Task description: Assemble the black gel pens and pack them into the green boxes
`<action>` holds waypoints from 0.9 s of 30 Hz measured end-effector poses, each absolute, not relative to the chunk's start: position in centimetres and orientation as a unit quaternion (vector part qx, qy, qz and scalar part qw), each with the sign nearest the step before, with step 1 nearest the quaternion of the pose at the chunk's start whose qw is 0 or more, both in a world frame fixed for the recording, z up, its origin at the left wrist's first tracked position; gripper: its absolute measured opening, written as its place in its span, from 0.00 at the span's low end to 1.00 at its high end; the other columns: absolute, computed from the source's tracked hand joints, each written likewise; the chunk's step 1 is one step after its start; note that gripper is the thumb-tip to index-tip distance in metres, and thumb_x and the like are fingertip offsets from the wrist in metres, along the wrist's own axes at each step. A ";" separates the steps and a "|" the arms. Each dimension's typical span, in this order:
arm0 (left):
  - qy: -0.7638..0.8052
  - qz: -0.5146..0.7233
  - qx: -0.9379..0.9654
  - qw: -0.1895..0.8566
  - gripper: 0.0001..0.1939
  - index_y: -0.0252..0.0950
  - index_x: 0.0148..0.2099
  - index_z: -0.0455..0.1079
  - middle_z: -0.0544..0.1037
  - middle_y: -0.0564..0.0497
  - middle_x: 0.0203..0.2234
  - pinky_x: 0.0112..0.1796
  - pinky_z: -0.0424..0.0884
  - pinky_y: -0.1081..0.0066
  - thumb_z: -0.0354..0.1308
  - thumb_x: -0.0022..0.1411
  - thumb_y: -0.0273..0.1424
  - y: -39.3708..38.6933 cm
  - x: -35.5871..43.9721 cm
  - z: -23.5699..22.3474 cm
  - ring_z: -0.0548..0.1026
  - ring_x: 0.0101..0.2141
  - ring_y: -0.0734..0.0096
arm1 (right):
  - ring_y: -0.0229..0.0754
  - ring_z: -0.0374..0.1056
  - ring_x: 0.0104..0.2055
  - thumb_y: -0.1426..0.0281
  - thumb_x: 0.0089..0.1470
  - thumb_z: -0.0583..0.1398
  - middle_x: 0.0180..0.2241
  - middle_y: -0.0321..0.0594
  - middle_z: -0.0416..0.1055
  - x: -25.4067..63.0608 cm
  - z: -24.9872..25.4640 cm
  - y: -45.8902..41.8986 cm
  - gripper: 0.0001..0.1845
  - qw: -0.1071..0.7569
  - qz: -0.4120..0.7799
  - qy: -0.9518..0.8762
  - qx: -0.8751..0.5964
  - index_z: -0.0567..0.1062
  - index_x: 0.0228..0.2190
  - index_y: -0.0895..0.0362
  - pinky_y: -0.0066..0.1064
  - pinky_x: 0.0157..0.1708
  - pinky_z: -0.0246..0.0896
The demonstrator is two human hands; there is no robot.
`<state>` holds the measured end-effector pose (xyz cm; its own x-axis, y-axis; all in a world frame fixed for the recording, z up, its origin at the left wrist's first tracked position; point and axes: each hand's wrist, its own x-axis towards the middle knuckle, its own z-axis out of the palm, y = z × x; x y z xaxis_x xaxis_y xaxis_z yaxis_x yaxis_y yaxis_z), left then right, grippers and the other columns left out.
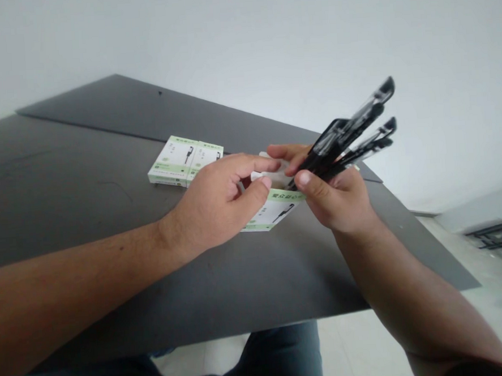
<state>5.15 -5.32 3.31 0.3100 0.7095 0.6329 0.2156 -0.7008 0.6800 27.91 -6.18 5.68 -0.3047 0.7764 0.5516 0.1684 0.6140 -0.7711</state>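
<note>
Several black pens (337,140) with clear caps fan out of my right hand (334,197), which is closed around them. Their lower ends point down into the open mouth of a white and green pen box (273,209). My left hand (221,198) grips this box, its thumb and index finger at the flaps of the opening. The box has a pen printed on its front face. Where the pens' tips end inside the box is hidden by my fingers and the box wall.
Two similar white and green boxes (185,161) lie side by side on the dark grey table (86,204), behind my left hand. A pale wall (243,52) rises behind the table. Beyond its right edge is the floor, with a dark metal frame (498,234).
</note>
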 end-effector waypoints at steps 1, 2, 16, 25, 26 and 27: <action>0.298 0.505 0.772 0.246 0.16 0.42 0.57 0.85 0.89 0.48 0.54 0.57 0.81 0.58 0.59 0.76 0.35 -5.3 5.1 3.3 0.86 0.53 0.57 | 0.54 0.80 0.63 0.52 0.65 0.73 0.58 0.40 0.85 28.1 5.6 -6.2 0.13 0.491 0.295 -0.755 -0.319 0.86 0.42 0.47 0.56 0.65 0.77; 0.298 0.504 0.772 0.248 0.16 0.43 0.57 0.85 0.89 0.48 0.54 0.59 0.81 0.57 0.59 0.76 0.36 -5.3 5.1 3.3 0.86 0.53 0.56 | 0.54 0.80 0.63 0.53 0.65 0.73 0.59 0.41 0.85 28.3 5.4 -6.1 0.13 0.483 0.289 -0.763 -0.320 0.86 0.42 0.47 0.55 0.66 0.76; 0.327 0.483 0.781 0.221 0.18 0.41 0.61 0.84 0.89 0.47 0.55 0.55 0.82 0.59 0.59 0.78 0.38 -5.2 4.7 3.0 0.86 0.53 0.55 | 0.62 0.68 0.74 0.33 0.66 0.60 0.73 0.46 0.67 29.6 2.5 -6.3 0.46 0.534 0.087 -0.769 -0.340 0.59 0.75 0.38 0.60 0.61 0.79; 0.306 0.474 0.790 0.238 0.24 0.42 0.66 0.80 0.87 0.46 0.59 0.48 0.85 0.62 0.68 0.72 0.43 -5.0 4.2 2.2 0.87 0.48 0.58 | 0.66 0.63 0.77 0.38 0.73 0.53 0.75 0.42 0.67 30.4 3.1 -7.8 0.37 0.398 -0.010 -0.844 -0.359 0.68 0.74 0.38 0.69 0.72 0.67; 0.310 0.470 0.789 0.246 0.26 0.42 0.67 0.80 0.86 0.47 0.59 0.46 0.85 0.63 0.69 0.71 0.42 -4.8 4.1 2.0 0.87 0.45 0.60 | 0.64 0.64 0.77 0.37 0.74 0.50 0.76 0.43 0.65 30.8 3.1 -7.5 0.39 0.399 -0.001 -0.836 -0.376 0.66 0.75 0.39 0.66 0.69 0.70; 0.316 0.468 0.786 0.252 0.26 0.43 0.67 0.79 0.87 0.47 0.58 0.44 0.85 0.63 0.70 0.70 0.41 -4.7 4.0 1.8 0.87 0.42 0.62 | 0.62 0.67 0.75 0.37 0.75 0.47 0.76 0.44 0.64 31.4 3.0 -7.2 0.40 0.406 0.006 -0.823 -0.397 0.64 0.76 0.40 0.61 0.66 0.74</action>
<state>4.01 -4.72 1.79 0.3624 0.7330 0.5757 0.2613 -0.6728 0.6921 31.35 -7.15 3.04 -0.3562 0.6583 0.6631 0.6478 0.6854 -0.3325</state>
